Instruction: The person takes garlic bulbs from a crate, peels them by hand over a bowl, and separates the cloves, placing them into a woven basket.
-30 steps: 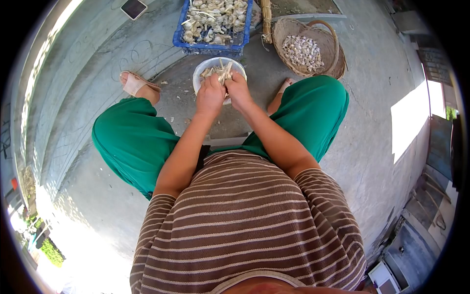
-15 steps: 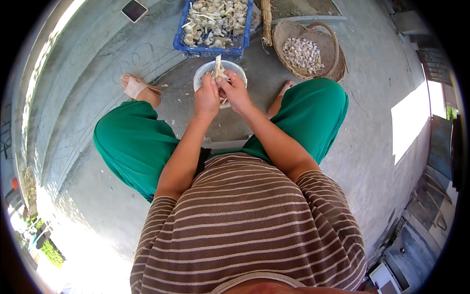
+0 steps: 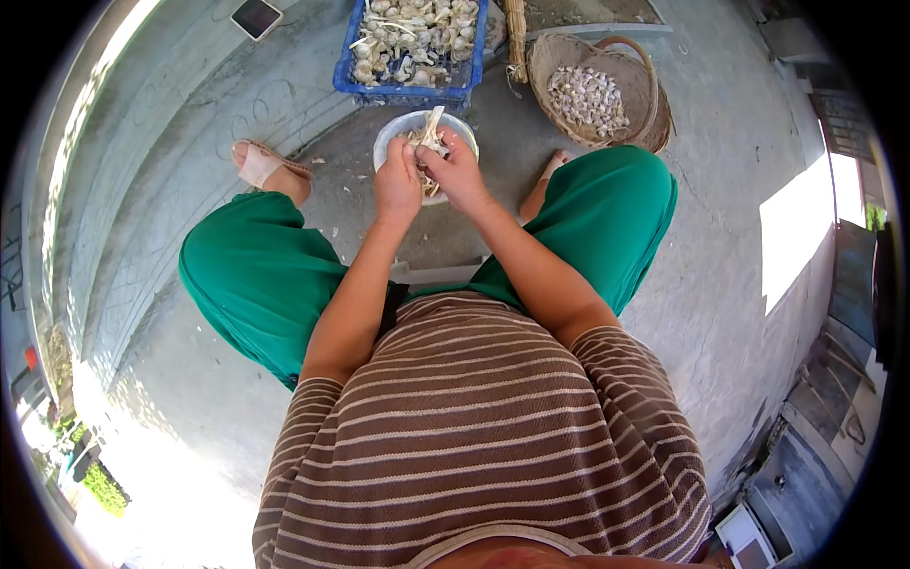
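Over a white bucket (image 3: 383, 142) between my feet, both hands work close together on one garlic bulb (image 3: 431, 134). Its pale dry stem points up and a little to the right. My left hand (image 3: 398, 183) is closed, its thumb and fingertips against the bulb's left side. From the right, my right hand (image 3: 459, 177) grips the same bulb, thumb bent inward. The fingers hide most of the bulb. Loose skins and bits show inside the bucket, around and below the hands.
Beyond the bucket, a blue plastic crate (image 3: 406, 96) holds many garlic bulbs. A wicker basket (image 3: 545, 81) with separated cloves stands to its right, beside a bundle of dry stalks (image 3: 516, 40). A phone-like tablet (image 3: 256, 18) lies at upper left.
The garlic stem has tilted from nearly upright toward the right. My fingers have shifted slightly on the bulb, and both hands stay over the bucket.
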Demonstrator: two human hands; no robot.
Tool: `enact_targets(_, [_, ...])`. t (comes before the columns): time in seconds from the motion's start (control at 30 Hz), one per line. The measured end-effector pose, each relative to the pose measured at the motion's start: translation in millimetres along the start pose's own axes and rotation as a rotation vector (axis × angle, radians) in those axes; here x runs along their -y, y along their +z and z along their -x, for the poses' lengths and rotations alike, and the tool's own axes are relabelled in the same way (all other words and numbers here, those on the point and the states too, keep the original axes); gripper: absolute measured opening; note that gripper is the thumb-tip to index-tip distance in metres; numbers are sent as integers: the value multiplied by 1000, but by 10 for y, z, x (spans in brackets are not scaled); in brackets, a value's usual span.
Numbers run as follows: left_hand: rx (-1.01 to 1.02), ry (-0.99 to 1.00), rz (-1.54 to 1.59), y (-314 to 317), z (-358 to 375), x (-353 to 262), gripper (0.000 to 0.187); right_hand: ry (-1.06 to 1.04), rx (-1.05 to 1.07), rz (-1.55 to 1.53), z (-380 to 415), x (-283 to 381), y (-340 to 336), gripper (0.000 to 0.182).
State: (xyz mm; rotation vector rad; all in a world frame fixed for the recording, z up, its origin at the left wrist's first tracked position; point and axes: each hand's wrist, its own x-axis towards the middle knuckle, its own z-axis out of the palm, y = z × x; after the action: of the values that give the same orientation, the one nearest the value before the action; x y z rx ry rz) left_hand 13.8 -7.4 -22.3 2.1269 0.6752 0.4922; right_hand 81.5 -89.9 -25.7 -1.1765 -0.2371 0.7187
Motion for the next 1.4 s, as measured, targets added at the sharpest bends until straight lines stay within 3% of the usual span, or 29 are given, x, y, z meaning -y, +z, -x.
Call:
enact_targets(0.07, [-7, -9, 34, 9, 13, -7, 22, -84, -15, 49, -3, -54, 18, 16])
enact_targets(0.13, [-31, -39, 70, 23, 13, -7, 24, -319, -72, 196, -52, -165, -11, 10])
enact_targets(0.17, [-30, -41, 70, 53, -1, 70, 24, -318, -73, 196, -78, -221, -27, 10])
enact_targets(0.23, [-63, -157, 215, 84, -58, 171, 26, -635, -99, 494, -114, -256, -33, 10])
enact_targets(0.27, [-63, -157, 215, 110, -39, 209, 26, -635, -98, 494, -84, -274, -55, 10])
enact_targets(0.33, [15, -505, 722, -20, -45, -72, 26, -68, -41, -70, 49, -36, 23, 13])
enact_targets(0.47, [128, -532, 1028, -89, -91, 3, 26, 59, -9, -305, 51, 142, 43, 22])
enact_targets(0.53, [235, -495, 1234, -79, -111, 39, 26, 148, -35, -405, 44, 208, 50, 12])
enact_targets(0.77, [283, -535, 1351, -110, -100, -25, 20, 142, -16, -232, -72, 84, -83, 11])
enact_targets(1.07, [174, -594, 1125, -65, -151, 182, 8, 148, -145, -314, -97, 85, -97, 9])
enact_targets(1.27, [148, -630, 1058, -75, -202, 151, 20, 139, -137, -354, -103, 49, -114, 7])
enact_targets(1.33, [265, -554, 1184, -49, -231, 310, 27, 133, -113, -372, -105, 23, -128, 9])
enact_targets(1.4, [204, -611, 1160, -17, -202, 331, 28, 146, -136, -352, -93, -3, -124, 8])
